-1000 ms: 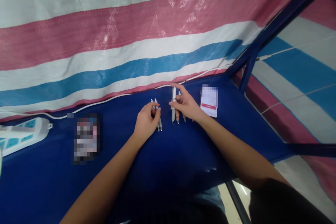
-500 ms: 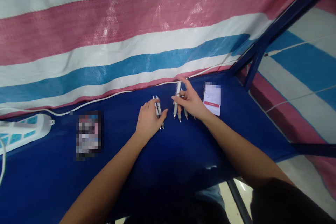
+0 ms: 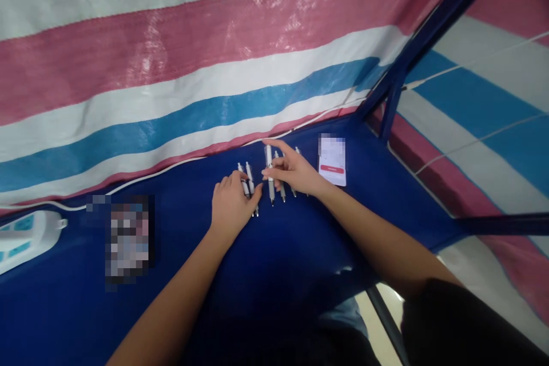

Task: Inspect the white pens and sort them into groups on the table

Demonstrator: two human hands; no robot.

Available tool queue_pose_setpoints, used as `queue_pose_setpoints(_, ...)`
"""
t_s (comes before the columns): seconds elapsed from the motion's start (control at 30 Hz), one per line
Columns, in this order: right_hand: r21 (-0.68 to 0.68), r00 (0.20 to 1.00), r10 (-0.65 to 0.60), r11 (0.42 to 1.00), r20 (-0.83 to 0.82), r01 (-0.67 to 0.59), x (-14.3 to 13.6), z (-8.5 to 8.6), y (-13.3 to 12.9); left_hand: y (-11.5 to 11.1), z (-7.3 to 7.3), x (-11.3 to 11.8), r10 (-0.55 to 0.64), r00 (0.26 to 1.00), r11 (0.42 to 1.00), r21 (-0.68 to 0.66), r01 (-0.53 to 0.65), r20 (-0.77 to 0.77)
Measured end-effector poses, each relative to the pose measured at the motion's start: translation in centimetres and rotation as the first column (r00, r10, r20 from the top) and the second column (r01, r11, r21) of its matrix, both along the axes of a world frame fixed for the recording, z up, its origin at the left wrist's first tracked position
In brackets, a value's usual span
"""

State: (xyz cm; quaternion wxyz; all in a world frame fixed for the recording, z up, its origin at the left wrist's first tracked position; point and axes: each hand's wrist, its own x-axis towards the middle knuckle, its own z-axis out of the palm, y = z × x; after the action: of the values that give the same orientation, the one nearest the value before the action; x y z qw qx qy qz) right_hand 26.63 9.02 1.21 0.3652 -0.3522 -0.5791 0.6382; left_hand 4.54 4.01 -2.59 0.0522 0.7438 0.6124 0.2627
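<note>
Several white and grey pens lie on the blue table (image 3: 291,251), their tips pointing toward me. My left hand (image 3: 229,200) rests over two white pens (image 3: 250,177) on the left, its thumb and fingers bent around them. My right hand (image 3: 295,171) has its thumb and fingers closed on a white and grey pen (image 3: 271,186), the index finger reaching to its top end. Beside that pen and partly under my right hand lie more pens (image 3: 282,191), next to one another.
A phone (image 3: 332,168) with a lit screen lies right of the pens. A blurred-out dark item (image 3: 128,240) and a white power strip (image 3: 36,237) are at the left. A white cable (image 3: 158,172) runs along the striped sheet. Blue frame bars stand at the right.
The camera view has shifted, so the table things appear farther left. My right hand holds its pen more upright and nearer the left pens. My left hand stays at its two pens.
</note>
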Motion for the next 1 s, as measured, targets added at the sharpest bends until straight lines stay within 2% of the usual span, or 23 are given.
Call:
queue_pose_setpoints(0.13, -0.007, 1.000, -0.011, 1.000, -0.005, 0.011, 0.10, -0.01, 0.17, 0.03, 0.18, 0.03, -0.009, 1.000, 1.000, 0.006, 0.009, 0.000)
queue_pose_setpoints(0.37, -0.008, 0.998, 0.039, 0.999, -0.054, -0.040, 0.40, -0.47, 0.32, 0.16, 0.24, 0.04, -0.018, 1.000, 0.999, 0.033, 0.018, 0.001)
queue_pose_setpoints(0.53, -0.035, 0.997, 0.076, 0.997, -0.007, -0.076, 0.35, -0.22, 0.31, 0.21, 0.08, 0.12, 0.007, 1.000, 0.999, 0.047, -0.006, -0.018)
queue_pose_setpoints(0.7, -0.006, 0.999, 0.028, 1.000, -0.046, -0.028, 0.48, -0.24, 0.43, 0.14, 0.11, 0.19, 0.026, 1.000, 0.998, 0.059, -0.025, -0.011)
queue_pose_setpoints(1.0, 0.047, 0.999, -0.038, 0.998, 0.022, 0.037, 0.83, -0.03, 0.50, 0.18, 0.25, 0.14, 0.008, 0.999, 1.000, 0.004, -0.008, 0.043)
